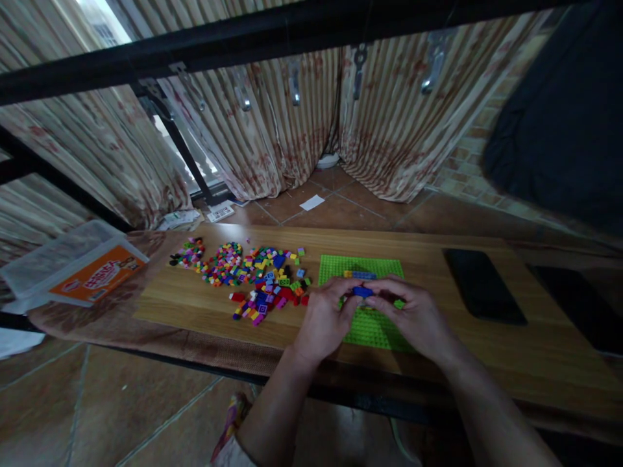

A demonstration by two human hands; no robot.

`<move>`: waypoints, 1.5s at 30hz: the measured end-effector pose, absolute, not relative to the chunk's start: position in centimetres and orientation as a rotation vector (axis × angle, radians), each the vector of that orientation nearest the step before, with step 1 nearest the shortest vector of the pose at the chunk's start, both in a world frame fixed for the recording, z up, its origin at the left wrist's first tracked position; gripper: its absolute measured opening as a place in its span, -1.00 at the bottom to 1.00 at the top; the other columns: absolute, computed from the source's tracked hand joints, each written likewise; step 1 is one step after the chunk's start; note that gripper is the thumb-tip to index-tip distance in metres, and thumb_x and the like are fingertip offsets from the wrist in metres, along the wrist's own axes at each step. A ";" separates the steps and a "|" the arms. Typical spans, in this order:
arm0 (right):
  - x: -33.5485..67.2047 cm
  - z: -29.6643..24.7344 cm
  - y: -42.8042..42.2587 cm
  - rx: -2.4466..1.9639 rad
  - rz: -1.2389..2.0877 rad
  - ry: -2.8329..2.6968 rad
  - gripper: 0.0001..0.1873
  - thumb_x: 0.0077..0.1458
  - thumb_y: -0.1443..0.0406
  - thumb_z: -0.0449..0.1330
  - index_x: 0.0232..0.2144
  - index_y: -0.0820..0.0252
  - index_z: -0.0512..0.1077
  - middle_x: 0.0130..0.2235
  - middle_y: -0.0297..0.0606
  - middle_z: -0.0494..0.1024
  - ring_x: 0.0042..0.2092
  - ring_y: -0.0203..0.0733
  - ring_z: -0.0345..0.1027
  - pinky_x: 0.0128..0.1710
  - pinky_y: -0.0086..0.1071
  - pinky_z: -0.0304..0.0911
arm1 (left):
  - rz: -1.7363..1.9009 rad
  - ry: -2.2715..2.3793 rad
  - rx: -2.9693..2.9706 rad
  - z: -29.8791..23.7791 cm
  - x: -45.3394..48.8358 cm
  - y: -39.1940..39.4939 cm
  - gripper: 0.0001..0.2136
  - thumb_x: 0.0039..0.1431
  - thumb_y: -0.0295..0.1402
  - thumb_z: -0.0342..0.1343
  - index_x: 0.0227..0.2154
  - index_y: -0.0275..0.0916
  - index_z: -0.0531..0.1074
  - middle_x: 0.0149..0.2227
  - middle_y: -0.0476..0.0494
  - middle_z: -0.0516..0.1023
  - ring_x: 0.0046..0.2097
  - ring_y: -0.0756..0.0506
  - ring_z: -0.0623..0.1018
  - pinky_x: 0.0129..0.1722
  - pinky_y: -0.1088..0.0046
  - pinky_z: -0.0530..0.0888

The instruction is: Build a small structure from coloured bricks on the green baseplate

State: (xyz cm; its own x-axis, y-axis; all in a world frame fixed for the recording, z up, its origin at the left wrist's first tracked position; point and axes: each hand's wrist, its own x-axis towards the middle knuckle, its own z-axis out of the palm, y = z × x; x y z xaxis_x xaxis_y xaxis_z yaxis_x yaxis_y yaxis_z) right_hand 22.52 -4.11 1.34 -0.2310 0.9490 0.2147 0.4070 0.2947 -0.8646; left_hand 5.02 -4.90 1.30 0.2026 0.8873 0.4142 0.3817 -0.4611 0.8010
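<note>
A dark blue toy brick (362, 292) sits between my two hands, pinched by the fingertips of both. My left hand (327, 318) comes in from the left and my right hand (413, 314) from the right. Both are closed on the brick over a bright green studded baseplate (335, 264). Just beyond my fingers, a light blue brick (363, 275) lies on the plate with a yellow-orange one at its left end. My fingers partly hide small pieces beneath them on the plate.
Left of the baseplate, a heap of loose coloured bricks (267, 279) spreads over the wooden board (195, 311). A clear plastic box (73, 259) with an orange label stands farther left. A black tablet-like slab (481, 285) lies on the right. A dark metal bar (292, 39) crosses above.
</note>
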 end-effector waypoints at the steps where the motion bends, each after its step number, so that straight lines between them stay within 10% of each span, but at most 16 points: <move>1: 22.9 1.2 -4.1 -1.239 0.871 -1.794 -0.75 0.10 0.13 0.21 -0.20 0.06 0.54 -0.27 -0.29 0.55 -0.23 -0.19 0.42 -0.20 -0.30 0.31 | 1.223 1.169 1.938 1.2 5.3 -4.9 -0.76 0.19 -0.53 0.09 -0.11 -0.16 0.47 -0.15 -0.05 0.59 -0.11 -0.02 0.56 -0.04 0.44 0.48; 45: 23.7 -1.4 -2.3 -1.592 0.932 -1.462 -0.57 0.00 0.03 0.19 -0.22 0.24 0.54 -0.42 -0.23 0.59 -0.41 -0.18 0.43 -0.36 -0.30 0.29 | 0.944 1.811 1.436 0.1 8.0 -2.8 -0.67 0.09 -0.23 0.22 -0.09 -0.25 0.47 -0.13 -0.23 0.60 -0.13 -0.17 0.58 -0.13 0.29 0.49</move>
State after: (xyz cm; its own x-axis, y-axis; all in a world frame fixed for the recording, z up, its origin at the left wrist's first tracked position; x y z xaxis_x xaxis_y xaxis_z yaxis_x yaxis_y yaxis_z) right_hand 23.65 -2.34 -1.44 0.0743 0.9971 -0.0166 0.4356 -0.0474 -0.8989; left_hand 7.97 -2.76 0.13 -0.2041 0.9779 -0.0443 0.5237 0.1473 0.8391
